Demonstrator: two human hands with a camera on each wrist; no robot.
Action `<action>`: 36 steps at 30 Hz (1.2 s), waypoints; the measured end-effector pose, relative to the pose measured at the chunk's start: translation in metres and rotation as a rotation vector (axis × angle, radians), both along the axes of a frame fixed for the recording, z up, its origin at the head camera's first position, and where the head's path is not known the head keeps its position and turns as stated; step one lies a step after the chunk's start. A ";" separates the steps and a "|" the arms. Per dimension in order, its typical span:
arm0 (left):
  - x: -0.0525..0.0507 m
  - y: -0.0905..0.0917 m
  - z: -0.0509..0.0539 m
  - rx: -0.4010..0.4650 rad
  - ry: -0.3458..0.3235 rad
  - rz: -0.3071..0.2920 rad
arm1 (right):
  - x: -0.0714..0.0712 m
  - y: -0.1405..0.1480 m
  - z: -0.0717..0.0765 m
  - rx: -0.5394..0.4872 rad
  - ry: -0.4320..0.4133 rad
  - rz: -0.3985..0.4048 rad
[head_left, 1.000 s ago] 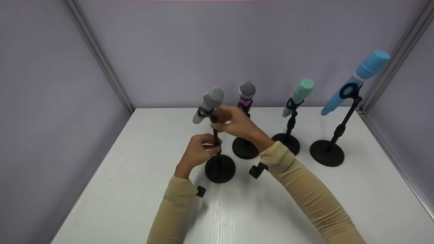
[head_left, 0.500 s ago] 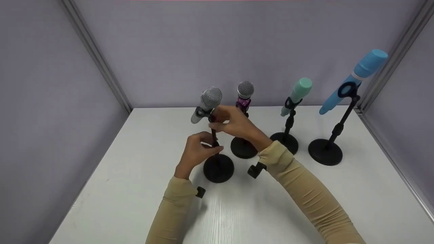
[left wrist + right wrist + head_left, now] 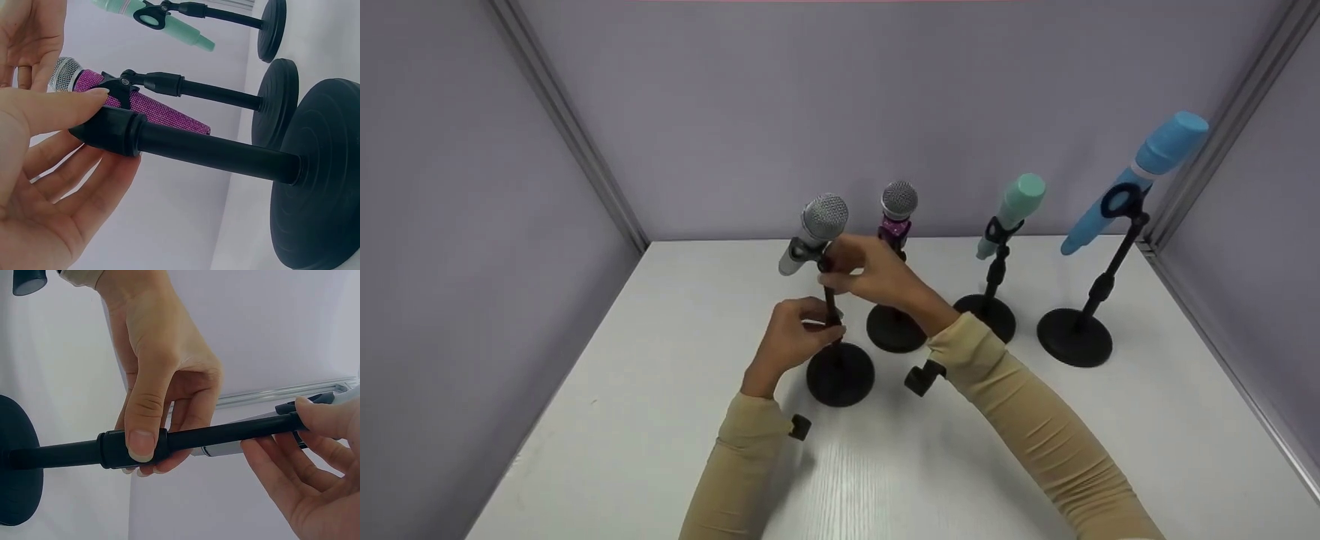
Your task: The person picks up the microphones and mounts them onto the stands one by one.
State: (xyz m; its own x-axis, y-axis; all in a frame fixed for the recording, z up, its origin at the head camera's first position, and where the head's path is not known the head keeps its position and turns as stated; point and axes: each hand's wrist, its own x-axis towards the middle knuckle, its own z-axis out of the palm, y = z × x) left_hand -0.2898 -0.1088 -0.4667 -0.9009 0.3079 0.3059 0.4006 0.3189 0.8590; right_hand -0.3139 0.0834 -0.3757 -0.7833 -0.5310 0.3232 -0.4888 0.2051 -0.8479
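A silver microphone [image 3: 825,217] rests tilted in the clip of a black desktop microphone stand [image 3: 840,382], its round base on the white table. Low on the pole, my left hand [image 3: 791,337] grips the thick collar [image 3: 115,132] between thumb and fingers. Higher up, just under the clip, my right hand [image 3: 877,277] pinches the thin upper pole [image 3: 230,432]. The right wrist view has both hands on this one stand, the left around the collar. Most of the silver microphone's handle is hidden there behind the pole and hands.
Behind and to the right stand a purple glittery microphone [image 3: 895,225], a mint green one [image 3: 1021,199] and a blue one [image 3: 1166,146], each tilted in its own black stand. Grey walls [image 3: 840,112] enclose the back and sides of the white table [image 3: 660,450].
My left thumb lifts off the collar and then closes back onto it. My right hand keeps its hold on the upper pole. The whole head view shifts slightly.
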 end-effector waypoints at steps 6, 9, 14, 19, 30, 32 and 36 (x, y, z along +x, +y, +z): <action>0.000 0.000 0.000 -0.012 -0.005 -0.029 | -0.001 0.000 -0.002 -0.018 0.005 0.014; 0.001 0.000 0.001 -0.023 -0.005 -0.037 | -0.002 0.000 -0.002 -0.021 0.008 0.020; 0.002 0.000 0.001 -0.047 -0.015 -0.026 | -0.002 0.000 -0.002 -0.009 0.021 0.015; 0.002 0.000 0.000 -0.020 -0.004 0.002 | -0.001 0.000 -0.002 0.011 0.045 0.003; 0.001 0.000 -0.001 0.006 0.050 0.047 | -0.003 -0.001 -0.002 -0.020 0.025 0.017; 0.001 0.000 -0.001 0.005 0.056 0.046 | -0.002 -0.002 -0.002 -0.022 0.017 0.016; 0.000 -0.002 0.000 -0.001 0.066 0.023 | 0.000 -0.001 0.000 -0.014 0.007 0.012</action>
State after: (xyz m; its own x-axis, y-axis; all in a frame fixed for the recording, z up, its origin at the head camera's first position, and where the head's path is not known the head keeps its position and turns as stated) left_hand -0.2901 -0.1111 -0.4669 -0.8855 0.2880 0.3646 0.4490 0.3289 0.8308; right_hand -0.3143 0.0825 -0.3753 -0.7746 -0.5355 0.3363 -0.4974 0.1874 -0.8471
